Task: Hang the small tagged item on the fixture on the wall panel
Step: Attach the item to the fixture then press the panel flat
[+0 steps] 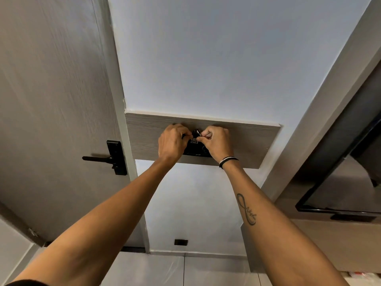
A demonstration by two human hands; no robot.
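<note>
At frame centre, the left hand (172, 141) and right hand (214, 141) are curled nearly closed, fingertips pinching a small black tagged item (195, 134) against the wood panel (253, 143), above a dark fixture (195, 150).

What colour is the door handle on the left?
Black: the door handle and its lock plate are matte black against the grey wood-grain door, seen in the head view.

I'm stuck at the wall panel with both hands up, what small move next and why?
Probably ease the small tagged item down until it catches on the dark fixture. Both the left hand and right hand pinch it against the wood panel, just above the fixture.
</note>
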